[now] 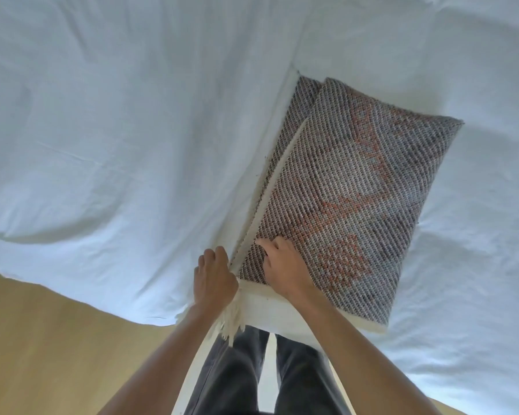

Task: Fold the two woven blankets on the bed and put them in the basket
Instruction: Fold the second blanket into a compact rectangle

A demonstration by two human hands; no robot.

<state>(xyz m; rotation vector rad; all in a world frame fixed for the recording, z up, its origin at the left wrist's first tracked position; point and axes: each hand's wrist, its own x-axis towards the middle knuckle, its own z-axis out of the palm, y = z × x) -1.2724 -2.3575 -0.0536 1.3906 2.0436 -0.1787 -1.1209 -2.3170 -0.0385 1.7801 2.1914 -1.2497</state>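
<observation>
A grey woven blanket point(351, 187) with orange motifs and cream borders lies folded into a rectangle on the white bed point(126, 139), near its front edge. My left hand point(215, 280) grips the folded layers at the near left corner, where a cream fringe point(231, 322) hangs down. My right hand point(285, 266) rests on top of the blanket beside it, fingers curled against the weave. No second blanket and no basket are in view.
The white sheet covers nearly the whole view and hangs over the bed's edge. A wooden floor point(42, 339) shows at the lower left. My legs in dark trousers point(237, 375) stand against the bed's front edge.
</observation>
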